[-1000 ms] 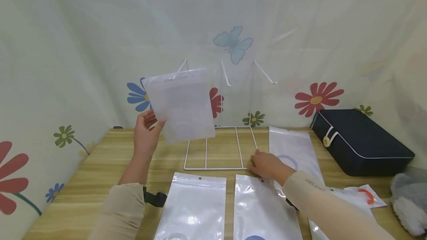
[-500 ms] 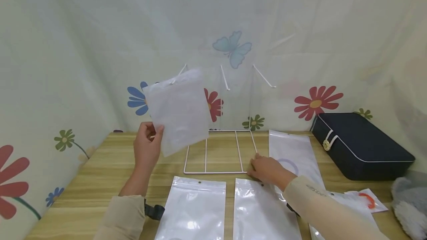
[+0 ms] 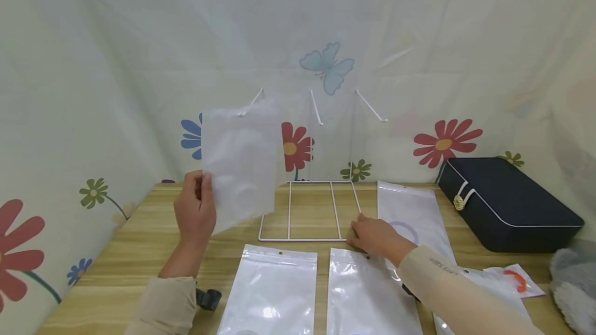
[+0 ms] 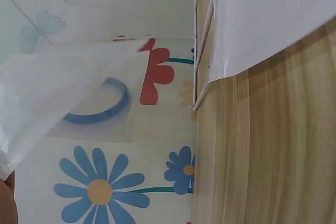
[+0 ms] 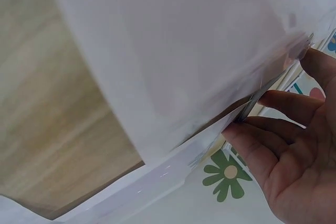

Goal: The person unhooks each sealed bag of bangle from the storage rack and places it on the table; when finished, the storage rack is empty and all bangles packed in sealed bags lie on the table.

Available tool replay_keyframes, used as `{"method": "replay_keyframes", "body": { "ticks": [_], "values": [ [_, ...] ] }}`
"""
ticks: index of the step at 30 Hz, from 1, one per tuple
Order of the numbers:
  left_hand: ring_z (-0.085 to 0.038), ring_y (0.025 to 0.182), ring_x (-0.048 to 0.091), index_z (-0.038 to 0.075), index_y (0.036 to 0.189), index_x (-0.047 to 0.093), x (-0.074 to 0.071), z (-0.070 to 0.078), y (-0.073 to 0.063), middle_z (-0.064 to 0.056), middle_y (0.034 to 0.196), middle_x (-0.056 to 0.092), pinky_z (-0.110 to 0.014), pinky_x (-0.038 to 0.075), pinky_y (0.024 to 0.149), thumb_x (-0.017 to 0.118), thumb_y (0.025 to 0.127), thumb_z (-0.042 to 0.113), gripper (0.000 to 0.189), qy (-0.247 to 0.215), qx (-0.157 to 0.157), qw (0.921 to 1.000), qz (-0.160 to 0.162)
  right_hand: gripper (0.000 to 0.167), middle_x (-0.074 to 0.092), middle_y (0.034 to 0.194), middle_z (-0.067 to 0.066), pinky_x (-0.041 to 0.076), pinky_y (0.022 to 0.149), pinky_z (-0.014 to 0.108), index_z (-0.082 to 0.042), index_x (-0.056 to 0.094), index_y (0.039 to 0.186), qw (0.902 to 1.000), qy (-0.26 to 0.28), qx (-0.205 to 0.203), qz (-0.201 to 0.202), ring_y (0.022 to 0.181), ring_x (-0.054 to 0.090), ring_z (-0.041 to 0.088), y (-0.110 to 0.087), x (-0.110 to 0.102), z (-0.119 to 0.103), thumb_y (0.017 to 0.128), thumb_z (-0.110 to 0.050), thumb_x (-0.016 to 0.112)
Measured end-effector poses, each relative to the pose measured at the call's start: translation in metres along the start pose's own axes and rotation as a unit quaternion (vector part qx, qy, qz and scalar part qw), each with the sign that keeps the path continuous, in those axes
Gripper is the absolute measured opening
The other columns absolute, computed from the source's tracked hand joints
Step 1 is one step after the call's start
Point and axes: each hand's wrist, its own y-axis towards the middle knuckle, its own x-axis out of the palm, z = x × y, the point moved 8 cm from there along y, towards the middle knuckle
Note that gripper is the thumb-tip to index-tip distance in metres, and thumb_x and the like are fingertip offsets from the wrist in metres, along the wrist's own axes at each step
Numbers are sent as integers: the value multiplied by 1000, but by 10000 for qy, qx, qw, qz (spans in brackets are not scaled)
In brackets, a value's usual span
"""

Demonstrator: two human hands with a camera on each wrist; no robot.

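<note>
A white zip bag [image 3: 239, 162] hangs by its top on the left hook [image 3: 257, 97] of a white wire display rack [image 3: 302, 240]. My left hand [image 3: 195, 211] pinches the bag's left edge, thumb in front. In the left wrist view a clear layer with a blue ring [image 4: 100, 114] shows behind the white sheet [image 4: 37, 98]; whether it belongs to a second bag I cannot tell. My right hand [image 3: 372, 234] grips the front right corner of the rack's base. In the right wrist view its fingertips [image 5: 233, 129] are partly hidden by a bag's edge [image 5: 189, 66].
Two silvery zip bags, left [image 3: 270, 293] and right [image 3: 368, 293], lie before the rack. Another [image 3: 410, 206] lies to its right, with a small bag holding something orange [image 3: 517, 280] farther right. A navy case [image 3: 507, 195] and grey plush [image 3: 570, 288] stand at the right.
The left hand has moved slightly left and down, swinging the hanging bag's lower part left and turning it. The right hand stays at the rack's corner.
</note>
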Motion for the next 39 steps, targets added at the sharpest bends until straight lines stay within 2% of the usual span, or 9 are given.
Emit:
{"method": "replay_keyframes", "body": {
  "ticks": [7, 13, 17, 22, 25, 29, 32, 36, 39],
  "values": [
    [-15, 62, 49, -3, 104, 59, -8, 8, -4, -13, 71, 60, -14, 36, 57, 54, 101, 9, 14, -44, 306, 9994, 148, 48, 48, 134, 41, 49, 91, 57, 8, 61, 123, 10000, -28, -12, -17, 109, 60, 51, 1, 1, 1, 96, -31, 65],
    [-3, 62, 45, -6, 103, 57, -17, 13, -5, -11, 65, 54, -16, 35, 56, 51, 102, 8, 16, -284, 589, 9972, 353, 48, 48, 134, 41, 49, 92, 57, 8, 61, 122, 10000, -35, -30, -33, 110, 60, 50, 0, 2, 1, 96, -31, 65],
    [4, 62, 47, -10, 103, 54, -24, 12, -4, -5, 65, 55, -14, 36, 54, 49, 103, 9, 20, -648, 463, 9956, 498, 47, 48, 134, 41, 49, 93, 57, 7, 62, 122, 10000, -28, -17, -65, 112, 59, 50, -1, 2, 2, 96, -31, 64],
    [1, 60, 54, -12, 107, 51, -30, -6, 1, 8, 70, 53, -14, 39, 49, 46, 106, 15, 28, -1196, -376, 9903, 592, 48, 47, 135, 40, 48, 95, 56, 7, 61, 124, 10000, -13, 22, -94, 114, 58, 50, 0, 2, 2, 96, -31, 64],
    [-3, 57, 54, -3, 107, 53, -35, -22, 3, 7, 69, 52, -16, 41, 47, 46, 106, 22, 26, -1471, -984, 9812, 767, 50, 47, 136, 40, 47, 96, 56, 8, 60, 126, 9999, -14, 36, -120, 114, 58, 50, -1, 2, 2, 96, -32, 64],
    [-8, 58, 55, 16, 102, 54, -40, -45, 2, 0, 71, 53, -19, 44, 50, 48, 105, 27, 14, -1998, -1760, 9571, 1143, 49, 47, 135, 41, 48, 95, 57, 8, 61, 125, 9999, 11, 34, -107, 113, 58, 51, -1, 0, 1, 96, -31, 64],
    [-9, 62, 57, 19, 98, 53, -42, -62, 0, -2, 75, 56, -19, 47, 53, 49, 104, 28, 12, -2300, -2281, 9365, 1341, 47, 48, 134, 41, 48, 94, 57, 8, 61, 124, 10000, 18, 11, -89, 112, 59, 51, -2, -1, 0, 96, -31, 64],
    [-8, 64, 59, 18, 97, 53, -39, -88, -8, -1, 82, 58, -18, 49, 54, 48, 105, 27, 13, -2330, -2990, 9161, 1304, 50, 48, 135, 40, 48, 95, 56, 9, 60, 127, 9999, -35, -4, -103, 113, 58, 50, -2, -1, -1, 97, -31, 63],
    [-4, 63, 58, 20, 97, 51, -33, -107, -14, 3, 80, 55, -17, 48, 55, 46, 105, 27, 13, -2092, -3439, 9092, 1065, 50, 48, 134, 40, 48, 94, 56, 10, 59, 126, 9999, -46, -35, -99, 113, 58, 50, -1, -1, -2, 97, -30, 63]
  ]
}}
